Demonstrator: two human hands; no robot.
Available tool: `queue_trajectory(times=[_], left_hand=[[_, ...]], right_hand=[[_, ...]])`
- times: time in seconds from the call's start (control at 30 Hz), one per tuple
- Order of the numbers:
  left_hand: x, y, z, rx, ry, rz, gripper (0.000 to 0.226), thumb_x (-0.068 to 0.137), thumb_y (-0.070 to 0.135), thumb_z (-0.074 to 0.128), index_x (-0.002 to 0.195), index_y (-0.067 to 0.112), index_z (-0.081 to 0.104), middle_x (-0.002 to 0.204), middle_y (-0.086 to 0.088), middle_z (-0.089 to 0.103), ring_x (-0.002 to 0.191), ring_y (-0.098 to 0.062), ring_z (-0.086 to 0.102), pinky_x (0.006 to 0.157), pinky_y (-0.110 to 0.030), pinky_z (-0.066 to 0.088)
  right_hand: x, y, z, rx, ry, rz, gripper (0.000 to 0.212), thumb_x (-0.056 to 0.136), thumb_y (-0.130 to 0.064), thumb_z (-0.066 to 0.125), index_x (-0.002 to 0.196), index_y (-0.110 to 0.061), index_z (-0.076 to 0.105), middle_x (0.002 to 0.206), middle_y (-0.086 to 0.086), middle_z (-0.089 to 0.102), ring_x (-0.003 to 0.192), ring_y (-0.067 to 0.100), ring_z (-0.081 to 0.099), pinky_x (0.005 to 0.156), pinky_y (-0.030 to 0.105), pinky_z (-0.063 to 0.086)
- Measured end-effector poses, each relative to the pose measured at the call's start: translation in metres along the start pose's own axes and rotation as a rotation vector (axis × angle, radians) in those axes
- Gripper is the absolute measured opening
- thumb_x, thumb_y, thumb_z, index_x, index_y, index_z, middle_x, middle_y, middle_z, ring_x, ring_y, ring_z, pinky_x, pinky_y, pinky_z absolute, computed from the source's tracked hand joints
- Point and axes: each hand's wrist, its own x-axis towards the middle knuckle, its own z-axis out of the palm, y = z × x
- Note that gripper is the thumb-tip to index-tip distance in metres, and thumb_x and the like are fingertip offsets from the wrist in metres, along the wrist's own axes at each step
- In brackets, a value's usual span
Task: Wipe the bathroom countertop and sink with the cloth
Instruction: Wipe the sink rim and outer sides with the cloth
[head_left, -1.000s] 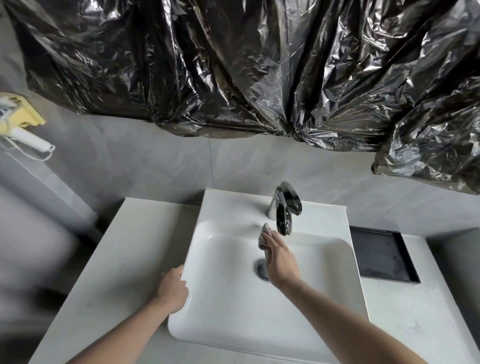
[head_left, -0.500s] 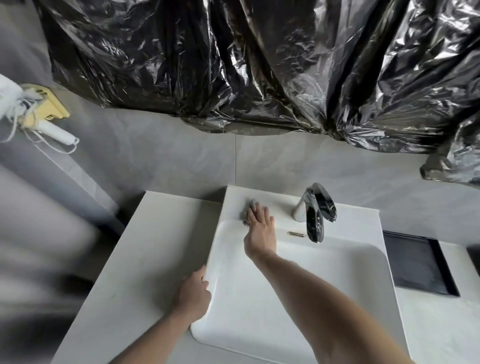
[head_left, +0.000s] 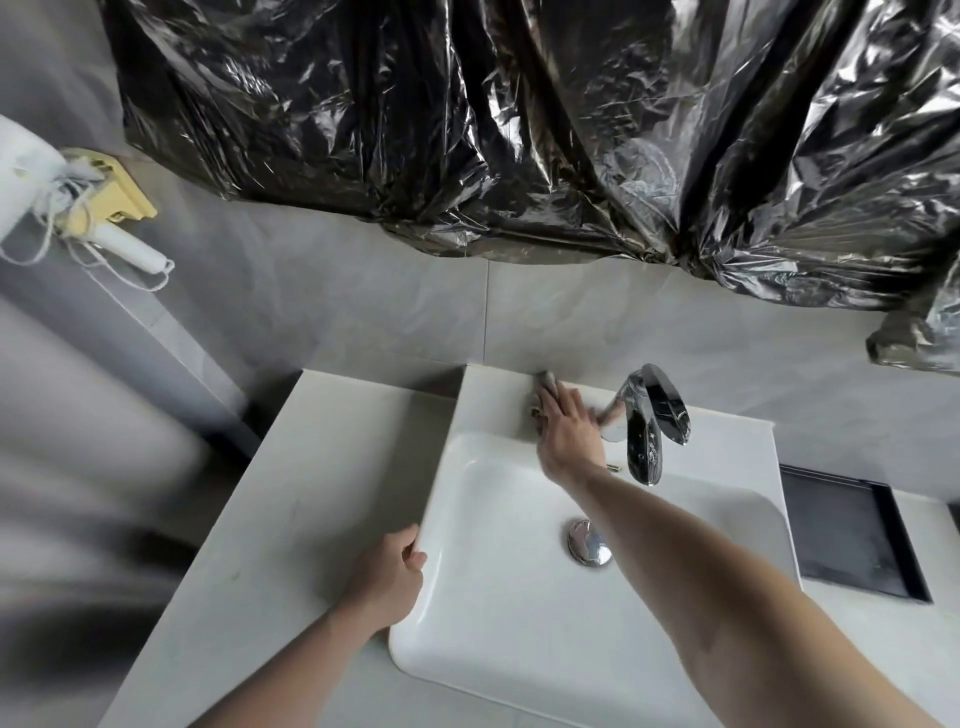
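A white rectangular sink (head_left: 498, 613) sits on a pale countertop (head_left: 311, 493). My right hand (head_left: 569, 434) presses a small grey cloth (head_left: 543, 387) flat onto the sink's back ledge, just left of the chrome faucet (head_left: 647, 421). Most of the cloth is hidden under my fingers. My left hand (head_left: 387, 579) grips the sink's left rim, thumb on top. A chrome drain plug (head_left: 587, 543) lies in the basin, partly behind my right forearm.
A black tray (head_left: 852, 540) lies on the counter right of the sink. Crumpled black plastic sheeting (head_left: 519, 130) hangs over the wall above. A white hair dryer in a yellow holder (head_left: 111, 208) is mounted at the left. Grey tiles back the counter.
My right hand carried the cloth from under the faucet spout to the back ledge, then slid it right toward the faucet base. My left hand stayed on the sink's left rim.
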Motion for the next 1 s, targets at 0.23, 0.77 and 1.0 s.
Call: queue_trajectory(times=[0.23, 0.77, 1.0], left_hand=[[0.005, -0.007, 0.001, -0.054, -0.030, -0.014, 0.016, 0.092, 0.022, 0.052, 0.093, 0.031, 0.065, 0.073, 0.013, 0.068, 0.074, -0.018, 0.059, 0.070, -0.030, 0.047], [0.002, -0.022, -0.003, -0.311, -0.173, 0.042, 0.032, 0.083, 0.006, 0.057, 0.106, 0.025, 0.071, 0.096, 0.005, 0.078, 0.090, -0.012, 0.069, 0.088, -0.042, 0.054], [-0.029, -0.054, -0.006, -0.400, -0.321, -0.059, 0.048, 0.075, -0.005, 0.064, 0.119, 0.011, 0.066, 0.116, -0.007, 0.076, 0.116, -0.022, 0.069, 0.095, -0.037, 0.054]], right_hand=[[-0.004, -0.046, 0.006, 0.102, 0.004, 0.182, 0.076, 0.091, -0.011, 0.042, 0.163, -0.019, 0.018, 0.173, 0.005, 0.005, 0.157, 0.037, 0.005, 0.127, 0.053, 0.011], [-0.115, -0.104, 0.053, 0.398, -0.209, -0.416, 0.080, 0.087, 0.009, 0.038, 0.155, -0.032, 0.043, 0.166, -0.023, 0.027, 0.155, 0.011, 0.027, 0.119, 0.028, 0.038], [-0.188, -0.088, 0.064, 0.557, -0.271, -0.492, 0.070, 0.095, 0.001, 0.042, 0.157, -0.031, 0.040, 0.166, -0.026, 0.024, 0.150, -0.007, 0.027, 0.118, 0.016, 0.034]])
